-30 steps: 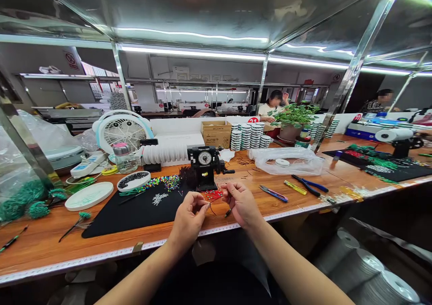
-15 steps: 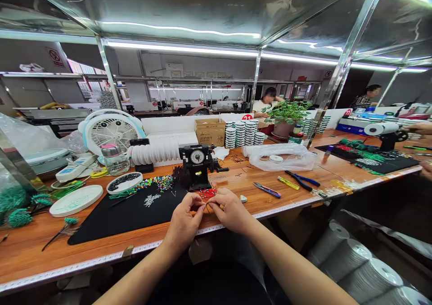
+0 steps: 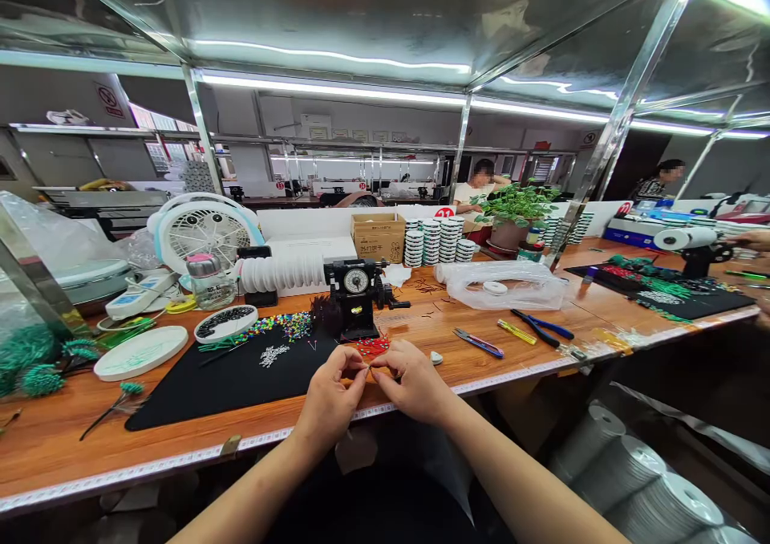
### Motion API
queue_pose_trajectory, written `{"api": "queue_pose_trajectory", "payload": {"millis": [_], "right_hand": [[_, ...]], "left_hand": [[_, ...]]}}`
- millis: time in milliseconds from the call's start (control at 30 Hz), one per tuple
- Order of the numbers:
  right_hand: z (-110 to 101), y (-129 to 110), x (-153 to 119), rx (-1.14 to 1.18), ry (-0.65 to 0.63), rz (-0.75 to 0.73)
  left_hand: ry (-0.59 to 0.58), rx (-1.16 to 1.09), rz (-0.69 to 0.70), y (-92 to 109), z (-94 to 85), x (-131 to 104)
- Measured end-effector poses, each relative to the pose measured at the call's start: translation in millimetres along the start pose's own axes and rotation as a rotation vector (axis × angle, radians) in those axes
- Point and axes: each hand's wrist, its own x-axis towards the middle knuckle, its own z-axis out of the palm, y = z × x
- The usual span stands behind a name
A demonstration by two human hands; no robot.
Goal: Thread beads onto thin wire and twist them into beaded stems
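Note:
Both my hands meet over the table's front edge, fingertips nearly touching. My left hand (image 3: 333, 390) is closed in a pinch, thumb against forefinger. My right hand (image 3: 416, 379) pinches from the other side. Between the fingertips is a thin dark strand (image 3: 369, 367), mostly hidden by the fingers. Just beyond them lies a pile of small red pieces (image 3: 374, 347). Behind it stands a black hand-cranked winding machine (image 3: 356, 299) with a round dial. To the left, a black mat (image 3: 241, 387) carries colourful beads (image 3: 294, 326) and small silvery pieces (image 3: 273, 356).
Snips (image 3: 478, 342), a yellow-handled tool (image 3: 516, 332) and blue-handled pliers (image 3: 545, 327) lie to the right. A white lid (image 3: 141, 353), a dish of black beads (image 3: 226, 324) and a fan (image 3: 208, 235) are on the left. A co-worker's hand (image 3: 751, 241) is far right.
The view has shifted slightly, so the scene sits a little further right. My hands keep their pinch close together; less of the dark strand shows below the fingers.

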Motion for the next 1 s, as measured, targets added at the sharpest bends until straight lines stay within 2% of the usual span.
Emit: {"api": "queue_pose_trajectory", "payload": {"millis": [233, 400, 700, 867, 1000], "right_hand": [[14.6, -2.9, -2.0, -0.3, 0.062, -0.029], [13.4, 0.0, -2.5, -0.384, 0.013, -0.138], [8.0, -4.9, -2.3, -0.162, -0.004, -0.023], [6.6, -4.5, -0.9, -0.064, -0.012, -0.006], [5.9, -4.2, 0.6, 0.06, 0.004, 0.116]], "left_hand": [[0.003, -0.013, -0.015, -1.3, -0.4, -0.3], [0.001, 0.028, -0.007, -2.9, -0.4, -0.6], [-0.056, 0.191, 0.08, 2.5, 0.6, -6.8], [-0.152, 0.288, 0.14, 1.6, -3.2, -5.5], [-0.18, 0.322, 0.127, 1.3, -6.8, -4.7]]}}
